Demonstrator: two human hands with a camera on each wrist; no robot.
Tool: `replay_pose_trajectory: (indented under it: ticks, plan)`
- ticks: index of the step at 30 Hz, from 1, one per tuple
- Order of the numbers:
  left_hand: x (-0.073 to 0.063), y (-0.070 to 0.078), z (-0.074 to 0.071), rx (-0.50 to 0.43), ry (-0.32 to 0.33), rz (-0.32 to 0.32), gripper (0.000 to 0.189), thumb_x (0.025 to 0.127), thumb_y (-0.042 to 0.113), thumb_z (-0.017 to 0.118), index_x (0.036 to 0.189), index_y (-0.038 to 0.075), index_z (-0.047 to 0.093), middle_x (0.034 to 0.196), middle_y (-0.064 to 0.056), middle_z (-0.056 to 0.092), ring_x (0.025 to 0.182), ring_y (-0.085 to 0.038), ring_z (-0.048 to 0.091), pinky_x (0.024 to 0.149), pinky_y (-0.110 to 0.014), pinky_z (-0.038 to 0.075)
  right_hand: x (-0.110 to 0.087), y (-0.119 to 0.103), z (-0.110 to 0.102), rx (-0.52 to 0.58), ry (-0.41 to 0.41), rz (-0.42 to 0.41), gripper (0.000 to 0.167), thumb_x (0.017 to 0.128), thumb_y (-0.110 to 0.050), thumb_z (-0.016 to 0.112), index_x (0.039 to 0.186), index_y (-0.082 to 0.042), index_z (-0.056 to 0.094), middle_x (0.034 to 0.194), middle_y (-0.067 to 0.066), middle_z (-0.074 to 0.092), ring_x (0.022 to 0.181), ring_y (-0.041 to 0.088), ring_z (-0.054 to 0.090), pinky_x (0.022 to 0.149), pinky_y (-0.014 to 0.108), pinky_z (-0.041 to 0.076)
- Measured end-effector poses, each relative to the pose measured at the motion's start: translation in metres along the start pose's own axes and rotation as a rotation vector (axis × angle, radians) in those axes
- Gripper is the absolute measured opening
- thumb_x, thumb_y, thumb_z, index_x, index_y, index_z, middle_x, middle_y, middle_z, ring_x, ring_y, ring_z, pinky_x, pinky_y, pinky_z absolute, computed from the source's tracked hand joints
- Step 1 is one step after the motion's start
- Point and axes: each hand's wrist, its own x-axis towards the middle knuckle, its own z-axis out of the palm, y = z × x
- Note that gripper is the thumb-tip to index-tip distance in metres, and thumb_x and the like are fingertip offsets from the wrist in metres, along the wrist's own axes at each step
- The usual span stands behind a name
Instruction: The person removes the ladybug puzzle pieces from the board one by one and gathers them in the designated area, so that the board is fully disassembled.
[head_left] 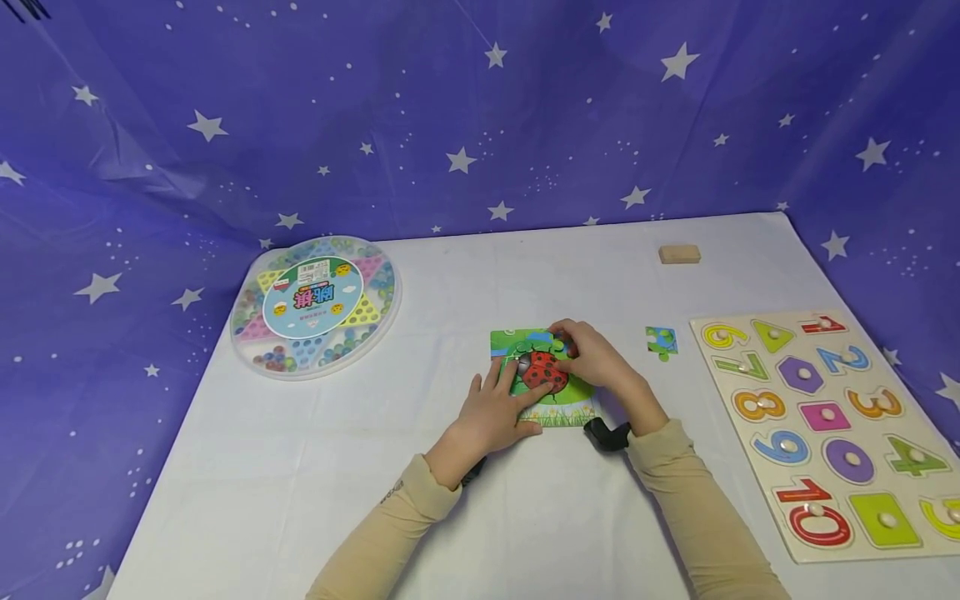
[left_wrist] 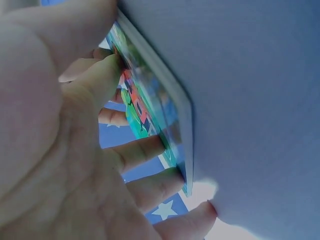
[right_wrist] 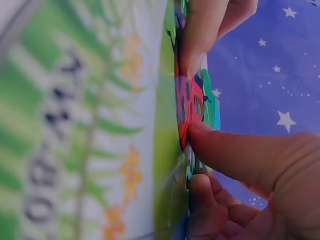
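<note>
A jigsaw puzzle with a red ladybug on green [head_left: 558,414] lies on the white table. My left hand [head_left: 491,415] rests on its left side with fingers spread over the picture; in the left wrist view its fingertips [left_wrist: 170,182] touch the board near the edge. At the upper right of the puzzle, my right hand [head_left: 600,360] has curled fingers and pinches a puzzle piece, mostly hidden by the hand. The right thumb [right_wrist: 225,152] bears on the red ladybug part in the right wrist view. One loose blue-green piece [head_left: 662,341] lies to the right.
A wooden number and shape board [head_left: 761,433] lies on the right. At the back left is a round Chinese checkers box [head_left: 315,304] with marbles. A small wooden block [head_left: 679,254] sits at the back right. A purple starry cloth [head_left: 420,108] hangs behind the table.
</note>
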Motion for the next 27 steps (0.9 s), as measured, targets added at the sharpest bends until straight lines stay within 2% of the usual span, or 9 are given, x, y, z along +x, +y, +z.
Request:
replay_pose_trajectory:
  ticks: [6, 10, 16, 21, 27]
  plan:
    - [0.000, 0.000, 0.000, -0.008, 0.002, 0.003, 0.061, 0.085, 0.058, 0.046, 0.140, 0.042, 0.027, 0.146, -0.016, 0.016, 0.134, -0.036, 0.010, 0.099, -0.052, 0.026, 0.000, 0.001, 0.001, -0.015, 0.034, -0.007, 0.038, 0.083, 0.002, 0.061, 0.120, -0.003, 0.050, 0.099, 0.015, 0.054, 0.086, 0.027, 0.051, 0.072, 0.040, 0.043]
    - [-0.001, 0.000, 0.000, -0.029, 0.007, 0.008, 0.060, 0.085, 0.057, 0.047, 0.140, 0.041, 0.029, 0.146, -0.016, 0.017, 0.133, -0.037, 0.012, 0.099, -0.053, 0.026, 0.000, 0.000, 0.001, -0.026, 0.058, -0.014, 0.036, 0.083, 0.003, 0.060, 0.117, -0.007, 0.052, 0.087, 0.009, 0.053, 0.072, 0.021, 0.049, 0.064, 0.035, 0.040]
    - [0.000, 0.000, 0.000, -0.046, -0.006, -0.003, 0.061, 0.085, 0.057, 0.047, 0.140, 0.042, 0.027, 0.146, -0.016, 0.015, 0.134, -0.036, 0.009, 0.099, -0.053, 0.025, -0.003, -0.001, -0.001, -0.020, 0.047, -0.023, 0.034, 0.084, 0.000, 0.062, 0.116, -0.004, 0.051, 0.075, 0.004, 0.050, 0.060, 0.016, 0.044, 0.056, 0.031, 0.037]
    - [0.002, 0.000, 0.001, -0.068, -0.016, -0.011, 0.062, 0.084, 0.057, 0.048, 0.141, 0.042, 0.026, 0.147, -0.015, 0.013, 0.134, -0.036, 0.007, 0.099, -0.054, 0.024, -0.003, 0.003, -0.003, 0.008, 0.040, -0.020, 0.033, 0.084, -0.004, 0.063, 0.115, -0.003, 0.051, 0.077, 0.005, 0.052, 0.061, 0.016, 0.045, 0.056, 0.031, 0.038]
    - [0.002, -0.001, 0.000, -0.093, -0.021, -0.014, 0.063, 0.084, 0.057, 0.049, 0.141, 0.042, 0.027, 0.148, -0.015, 0.013, 0.134, -0.036, 0.006, 0.100, -0.054, 0.023, -0.005, 0.010, -0.007, 0.138, 0.019, -0.009, 0.035, 0.086, -0.009, 0.062, 0.118, 0.000, 0.051, 0.092, 0.011, 0.057, 0.077, 0.021, 0.054, 0.067, 0.034, 0.043]
